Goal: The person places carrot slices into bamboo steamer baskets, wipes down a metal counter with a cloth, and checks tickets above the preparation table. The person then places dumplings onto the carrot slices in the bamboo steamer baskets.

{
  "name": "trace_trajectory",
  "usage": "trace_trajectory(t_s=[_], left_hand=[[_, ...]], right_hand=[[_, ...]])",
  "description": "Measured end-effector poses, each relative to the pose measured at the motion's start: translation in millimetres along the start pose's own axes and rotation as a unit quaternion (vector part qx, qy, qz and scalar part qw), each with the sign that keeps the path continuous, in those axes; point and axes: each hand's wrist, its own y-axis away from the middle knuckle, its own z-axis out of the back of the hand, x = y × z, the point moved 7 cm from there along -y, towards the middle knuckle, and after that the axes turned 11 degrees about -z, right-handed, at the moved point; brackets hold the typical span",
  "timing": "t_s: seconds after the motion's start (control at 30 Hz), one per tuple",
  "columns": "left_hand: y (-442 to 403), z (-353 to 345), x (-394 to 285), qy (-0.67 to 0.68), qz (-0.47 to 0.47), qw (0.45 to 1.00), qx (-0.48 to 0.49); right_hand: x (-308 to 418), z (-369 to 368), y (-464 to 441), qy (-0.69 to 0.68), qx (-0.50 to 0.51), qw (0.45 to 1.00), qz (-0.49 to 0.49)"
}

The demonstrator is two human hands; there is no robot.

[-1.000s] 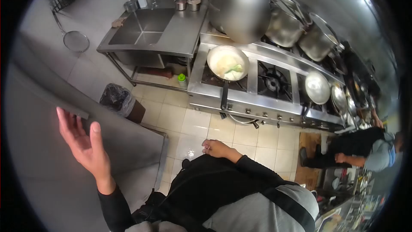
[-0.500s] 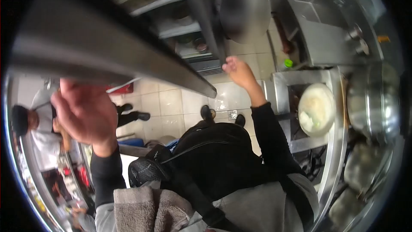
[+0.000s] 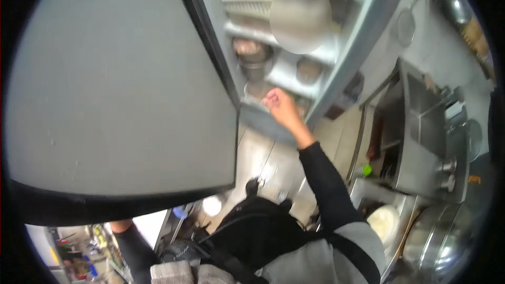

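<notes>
The large grey door (image 3: pixel 126 89) of a fridge stands open across the left side. My left hand (image 3: pixel 121 225) is almost wholly hidden behind its lower edge; only a bit near the wrist shows, so its fingers cannot be read. My right hand (image 3: pixel 280 107) is in front of the lower fridge shelves (image 3: pixel 294 76), its fingers curled in and nothing visible in them. Near it are a round container (image 3: pixel 309 70), stacked metal containers (image 3: pixel 254 64) and a blurred clear container (image 3: pixel 256 89). A white basket (image 3: pixel 250 7) sits higher up.
At the right are a steel sink table (image 3: pixel 421 160), a pan with pale food (image 3: pixel 383 224) on the stove and a large steel pot (image 3: pixel 439 236). A dark bin (image 3: pixel 347 94) stands beside the fridge. Cluttered worktops (image 3: pixel 79 244) show at the lower left.
The fridge door has swung wide, and the view has turned to show the shelves inside. My left hand has gone behind the door. My right hand is now in front of the shelves.
</notes>
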Motion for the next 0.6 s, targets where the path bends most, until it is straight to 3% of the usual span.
trace_trajectory(t_s=[0.07, 0.13, 0.27, 0.4, 0.5, 0.57, 0.6], left_hand=[[-2, 39, 0, -0.028, -0.011, 0.999, -0.027], [-8, 74, 4, -0.051, -0.014, 0.998, -0.047], [-14, 136, 18, -0.065, -0.014, 0.994, -0.084], [-34, 173, 31, -0.070, 0.007, 0.994, -0.086], [-61, 173, 56, -0.070, 0.037, 0.995, -0.064], [-73, 168, 75, -0.062, 0.058, 0.995, -0.050], [-77, 168, 82, -0.061, 0.064, 0.995, -0.047]], right_hand=[[48, 13, -8, -0.020, 0.003, 1.000, 0.001], [119, 38, -12, -0.016, -0.037, 0.993, 0.111], [234, 91, -25, 0.040, -0.096, 0.972, 0.209], [315, 133, -51, 0.221, -0.190, 0.908, 0.302], [313, 142, -57, 0.201, -0.098, 0.938, 0.267], [269, 138, -56, 0.147, -0.003, 0.980, 0.132], [244, 134, -61, 0.123, -0.024, 0.976, 0.178]])
